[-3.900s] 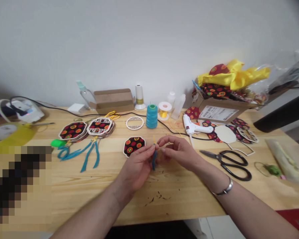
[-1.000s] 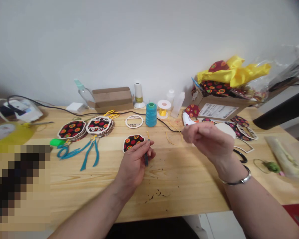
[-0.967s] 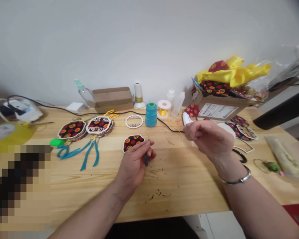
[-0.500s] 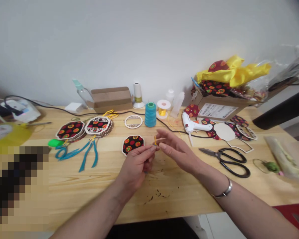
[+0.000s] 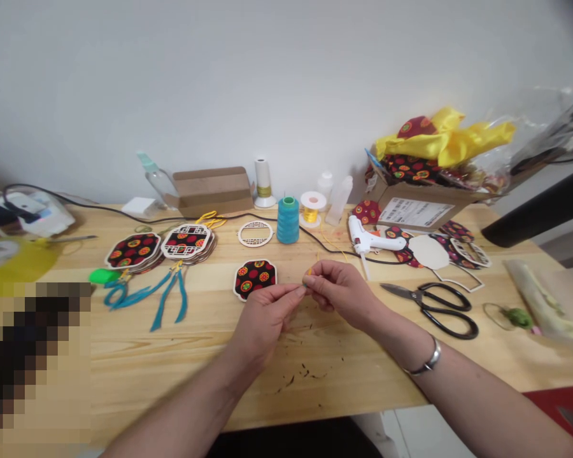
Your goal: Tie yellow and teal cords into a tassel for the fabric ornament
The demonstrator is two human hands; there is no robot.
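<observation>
Fingertip to fingertip, my hands meet above the middle of the table. My left hand (image 5: 267, 321) pinches the lower part of a short yellow cord (image 5: 309, 272), where a tiny teal bit shows; the rest is hidden by the fingers. The upper part of that cord is between the thumb and bent fingers of my right hand (image 5: 339, 286). Just beyond my left hand lies a scalloped panel (image 5: 254, 280) of black flowered fabric with a pale rim. A teal thread cone (image 5: 288, 221) stands farther back, beside a spool of yellow cord (image 5: 311, 208).
Black-handled scissors (image 5: 439, 308) lie right of my right hand, with a white glue gun (image 5: 375, 242) behind them. Stacked panels (image 5: 188, 242) with teal ribbons (image 5: 160, 308) sit left. A pale lattice ring (image 5: 255, 234) and an overfilled cardboard box (image 5: 415, 207) are farther back.
My right hand's fingers, spread beside the cord before, have curled in and closed on it. My left hand keeps its pinch and has barely moved.
</observation>
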